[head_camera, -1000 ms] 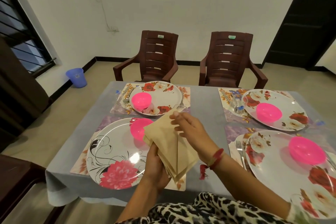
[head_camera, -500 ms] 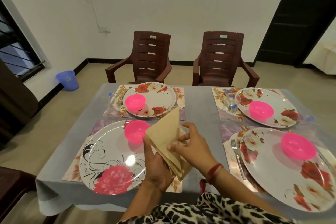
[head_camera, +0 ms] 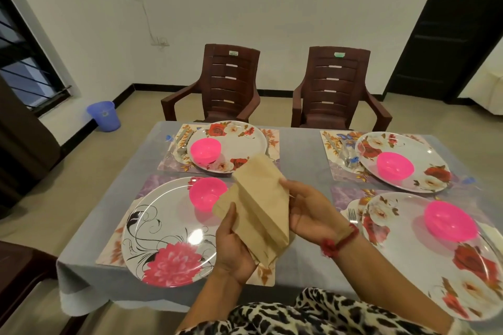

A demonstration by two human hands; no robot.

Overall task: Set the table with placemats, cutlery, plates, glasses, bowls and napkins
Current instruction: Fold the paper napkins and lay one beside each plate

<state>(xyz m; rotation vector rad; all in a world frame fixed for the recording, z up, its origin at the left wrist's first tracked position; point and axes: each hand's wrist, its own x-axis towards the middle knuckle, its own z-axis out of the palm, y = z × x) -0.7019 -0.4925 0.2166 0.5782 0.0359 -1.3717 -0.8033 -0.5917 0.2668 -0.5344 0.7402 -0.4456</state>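
A stack of folded tan napkins point(head_camera: 261, 204) is held above the near-left place setting. My left hand point(head_camera: 234, 247) grips the stack from below with the thumb on top. My right hand point(head_camera: 313, 212) holds the stack's right edge. Under them lies a floral placemat point(head_camera: 265, 275) with a large white plate point(head_camera: 166, 231) and a pink bowl point(head_camera: 206, 193). Three more settings show: a far-left plate point(head_camera: 239, 141) with a pink bowl point(head_camera: 204, 150), a far-right plate point(head_camera: 424, 149), and a near-right plate point(head_camera: 408, 247) with a fork point(head_camera: 352, 215) beside it.
The table has a grey cloth point(head_camera: 302, 160). Two brown plastic chairs point(head_camera: 226, 84) point(head_camera: 337, 90) stand at its far side. A blue bin point(head_camera: 104, 115) sits on the floor at the left wall. A dark chair point(head_camera: 19, 275) is at the near left. A clear glass point(head_camera: 347, 155) stands at far right.
My right hand has moved from the top of the napkin stack down to its right edge. The stack has tilted and fanned slightly. The view has shifted a little.
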